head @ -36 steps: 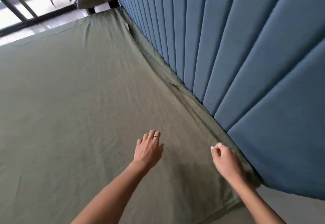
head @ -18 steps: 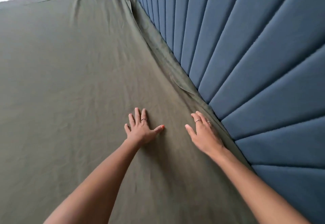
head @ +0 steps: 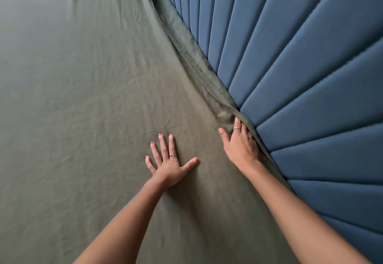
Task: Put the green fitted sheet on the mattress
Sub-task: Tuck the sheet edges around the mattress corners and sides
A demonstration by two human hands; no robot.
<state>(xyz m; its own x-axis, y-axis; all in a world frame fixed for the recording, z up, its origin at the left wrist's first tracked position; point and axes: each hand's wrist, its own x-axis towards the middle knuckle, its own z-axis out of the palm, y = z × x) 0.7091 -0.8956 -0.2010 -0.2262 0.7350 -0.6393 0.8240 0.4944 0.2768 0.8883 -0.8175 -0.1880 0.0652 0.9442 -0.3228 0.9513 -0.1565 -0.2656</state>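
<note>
Two hands were at work on the bed, and only the head view showed them. The green fitted sheet (head: 87, 89) lay spread over the mattress, covering all of it that could be seen, with fine creases running across its surface. Along the blue padded headboard (head: 300, 73) a loose band of the sheet's edge (head: 190, 46) was folded back on itself, and it followed the foot of the headboard into the far part of the view.

The left hand (head: 169, 161) lay flat on the sheet, a little away from the headboard, palm down, with fingers and thumb spread wide. Its nails were painted orange-red, and a ring (head: 172, 155) sat on one finger. Nothing was gripped in it; it simply pressed on the cloth.

The right hand (head: 241, 142) was right against the headboard, at the seam where the sheet met the padding. Its fingers were straight and held close together, pointing along the fold. The fingertips were partly buried in the bunched fabric, so I could not tell whether any cloth was pinched beneath them. Two rings showed on that hand. Both bare forearms reached in from the near edge of the view.
</note>
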